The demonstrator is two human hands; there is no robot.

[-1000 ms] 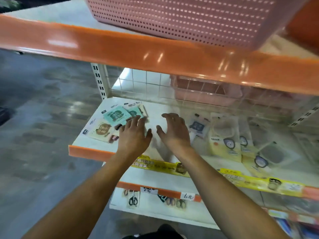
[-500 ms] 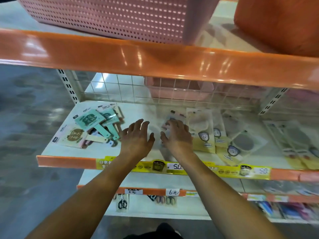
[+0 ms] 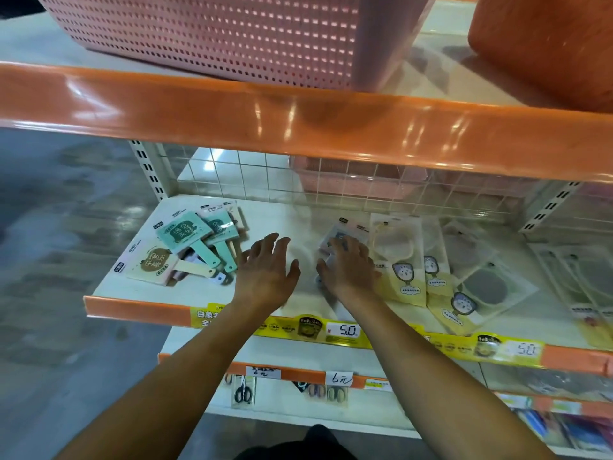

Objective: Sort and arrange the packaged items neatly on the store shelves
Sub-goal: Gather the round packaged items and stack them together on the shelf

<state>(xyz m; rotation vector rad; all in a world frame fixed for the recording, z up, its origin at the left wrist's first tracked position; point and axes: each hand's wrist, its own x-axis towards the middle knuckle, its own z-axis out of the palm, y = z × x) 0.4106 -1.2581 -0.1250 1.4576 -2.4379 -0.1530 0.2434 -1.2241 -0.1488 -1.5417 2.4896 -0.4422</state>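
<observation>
A loose pile of green and beige packaged hand mirrors [image 3: 190, 242] lies at the left of the white middle shelf [image 3: 272, 214]. My left hand [image 3: 265, 273] hovers palm down just right of that pile, fingers spread, holding nothing. My right hand [image 3: 350, 268] rests flat on a clear packet with a grey card [image 3: 345, 232], fingers partly over it. Yellow-carded mirror packets [image 3: 403, 263] lie in overlapping rows to the right of that hand.
An orange shelf lip [image 3: 298, 121] hangs close above, carrying a pink perforated basket [image 3: 212, 34] and an orange bin [image 3: 544, 44]. A wire grid [image 3: 265, 174] backs the shelf. Yellow price strips [image 3: 345, 330] line the front edge. Scissors [image 3: 243, 391] hang below.
The view shifted so the shelf sits more centred. My right hand slid forward onto the clear grey-card packet; my left hand stayed spread beside the mirror pile.
</observation>
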